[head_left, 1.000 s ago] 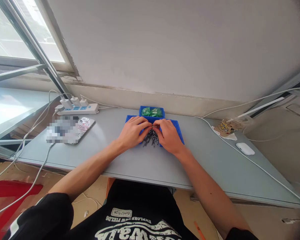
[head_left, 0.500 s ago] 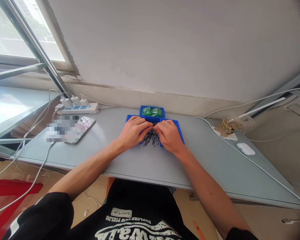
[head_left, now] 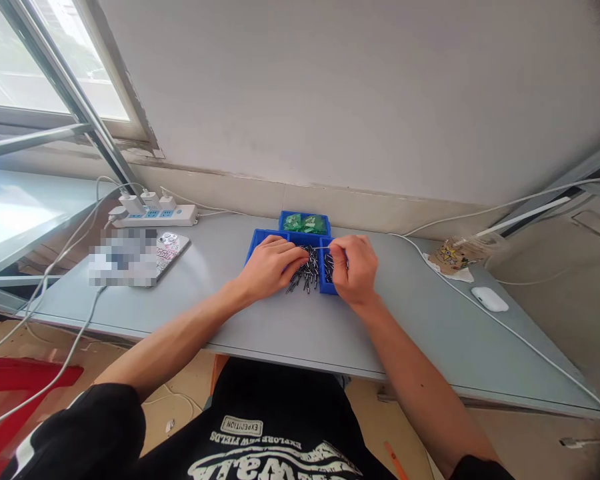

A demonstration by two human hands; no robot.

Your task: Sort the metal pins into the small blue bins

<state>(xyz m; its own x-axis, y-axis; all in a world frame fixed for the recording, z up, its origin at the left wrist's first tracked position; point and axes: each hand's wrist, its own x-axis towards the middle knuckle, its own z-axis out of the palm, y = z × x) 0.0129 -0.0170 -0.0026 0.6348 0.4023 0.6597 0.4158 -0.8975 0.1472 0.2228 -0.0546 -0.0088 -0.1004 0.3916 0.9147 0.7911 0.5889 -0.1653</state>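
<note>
My right hand (head_left: 354, 270) pinches one end of a thin, light metal rod (head_left: 323, 248), which points left over the bins. My left hand (head_left: 271, 265) is closed, thumb against fingertips; what it pinches, if anything, is too small to make out. Below and between the hands lies a heap of small dark metal pieces (head_left: 308, 272), slim and shiny. More such pieces sit in the blue right bin (head_left: 329, 289), partly behind my right hand. The blue left bin (head_left: 263, 235) is mostly covered by my left hand. Behind stands a blue bin (head_left: 281, 221) with green packets (head_left: 303, 224).
A white power strip (head_left: 167, 217) with plugs stands at the back left, near a phone (head_left: 173, 250). To the right are a cup (head_left: 455, 257) on a tissue, a white earbud case (head_left: 490, 299) and a long cable (head_left: 460, 287). A wall rises behind the grey table (head_left: 290, 327).
My right hand has moved right, away from my left hand, uncovering the right bin's pieces. The thin rod now shows between the hands. My left hand has barely moved.
</note>
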